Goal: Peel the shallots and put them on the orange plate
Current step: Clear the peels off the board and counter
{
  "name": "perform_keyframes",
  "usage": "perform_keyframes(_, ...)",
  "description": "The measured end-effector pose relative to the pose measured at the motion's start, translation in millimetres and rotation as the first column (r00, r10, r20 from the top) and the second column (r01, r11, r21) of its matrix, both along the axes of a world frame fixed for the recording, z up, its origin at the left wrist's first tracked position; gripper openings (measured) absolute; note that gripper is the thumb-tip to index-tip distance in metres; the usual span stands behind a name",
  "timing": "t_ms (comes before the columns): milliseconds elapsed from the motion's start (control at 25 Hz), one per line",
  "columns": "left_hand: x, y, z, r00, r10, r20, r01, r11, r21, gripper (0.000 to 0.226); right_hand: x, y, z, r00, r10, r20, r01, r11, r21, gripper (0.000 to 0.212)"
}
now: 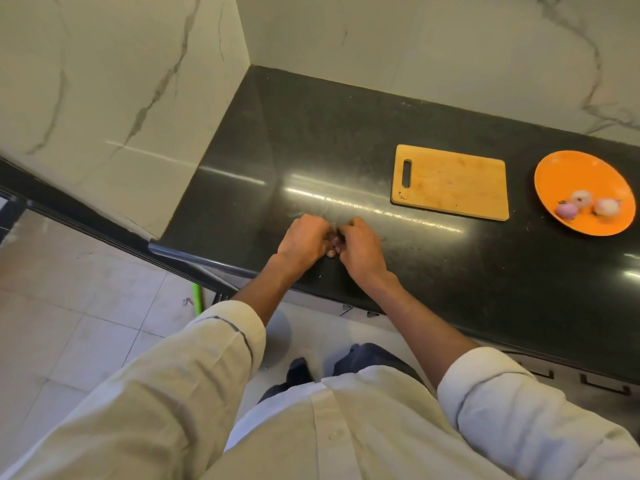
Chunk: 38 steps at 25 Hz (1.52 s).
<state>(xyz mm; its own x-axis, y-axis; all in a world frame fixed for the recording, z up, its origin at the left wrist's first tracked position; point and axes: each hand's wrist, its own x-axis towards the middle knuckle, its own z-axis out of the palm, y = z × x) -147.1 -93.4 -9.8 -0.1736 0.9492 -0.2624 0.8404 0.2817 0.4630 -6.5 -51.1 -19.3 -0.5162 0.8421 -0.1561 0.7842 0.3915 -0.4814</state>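
L hand (304,237) & R hand (358,247) both pinching shallot (334,241), mostly hidden, axis unclear

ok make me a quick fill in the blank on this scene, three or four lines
1. The plate already holds ___ peeled shallots.
2. The cutting board lies directly to the ___ of the plate.
3. The left hand and right hand both grip one small ___.
4. The plate's colour is ___.

Missing words: three; left; shallot; orange

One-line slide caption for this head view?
Both hands, left hand and right hand, pinch a shallot over the black counter; three peeled shallots on the orange plate.
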Motion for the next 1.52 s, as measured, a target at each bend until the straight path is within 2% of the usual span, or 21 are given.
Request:
perform_keyframes(160, 1.7, -3.9, -0.3, 0.999, 0.029, 0.019, -0.030, 0.999, 0.029, 0.009, 3.5, 2.7, -6.6, 0.995, 0.099, -0.013, -0.097, 0.990, 0.100, 0.009)
perform_keyframes(320, 16.7, -15.4, 3.2, 0.985, 0.173, -0.016, -0.173, 0.985, 0.019, 0.015, -0.5, -5.1, -4.0, 0.995, 0.102, 0.002, -0.102, 0.989, 0.109, 0.012)
perform_keyframes(440, 30.8, -31.6, -0.1, 0.959, 0.282, -0.029, -0.281, 0.959, 0.025, 0.020, -4.4, -18.9, -2.2, 1.000, -0.025, -0.012, 0.025, 1.000, -0.015, 0.011)
perform_keyframes(560, 31.1, -46.4, -4.8, 0.905, 0.418, 0.080, -0.421, 0.906, 0.039, 0.020, -7.8, -28.6, -3.8, 0.963, -0.242, -0.116, 0.214, 0.954, -0.211, 0.012)
perform_keyframes(680, 22.1, -67.0, -3.5, 0.827, 0.522, 0.207, -0.546, 0.835, 0.076, 0.014, -19.0, -33.6, -4.3, 0.934, -0.292, -0.206, 0.207, 0.912, -0.354, 0.012)
perform_keyframes(800, -0.8, -106.3, -5.1, 0.704, 0.646, 0.295, -0.695, 0.711, 0.103, 0.014, -50.8, -55.6, -1.5, 0.943, -0.210, -0.259, 0.086, 0.903, -0.420, 0.012)
perform_keyframes(1000, -57.1, -214.3, -4.5, 0.522, 0.814, 0.255, -0.853, 0.505, 0.136, 0.016, -135.4, -148.1, -9.6, 0.958, -0.007, -0.288, -0.140, 0.864, -0.484, 0.020)
perform_keyframes(1160, -94.1, -296.3, -33.9, 0.398, 0.892, 0.216, -0.917, 0.393, 0.069, 0.021, -189.4, -224.0, -42.4, 0.944, 0.217, -0.248, -0.311, 0.834, -0.456, 0.029)
perform_keyframes(1320, -129.4, -344.7, -90.4, 0.382, 0.905, 0.187, -0.920, 0.391, -0.013, 0.022, -229.8, -273.4, -94.8, 0.927, 0.356, -0.122, -0.371, 0.814, -0.447, 0.030)
perform_keyframes(1440, -151.3, -364.8, -128.5, 0.484, 0.872, 0.075, -0.858, 0.490, -0.152, 0.022, -250.8, -287.8, -126.6, 0.846, 0.531, 0.051, -0.480, 0.799, -0.363, 0.022)
perform_keyframes(1520, -158.2, -378.2, -142.0, 0.528, 0.849, -0.002, -0.824, 0.512, -0.243, 0.024, -255.5, -296.1, -134.8, 0.764, 0.622, 0.172, -0.554, 0.769, -0.317, 0.015)
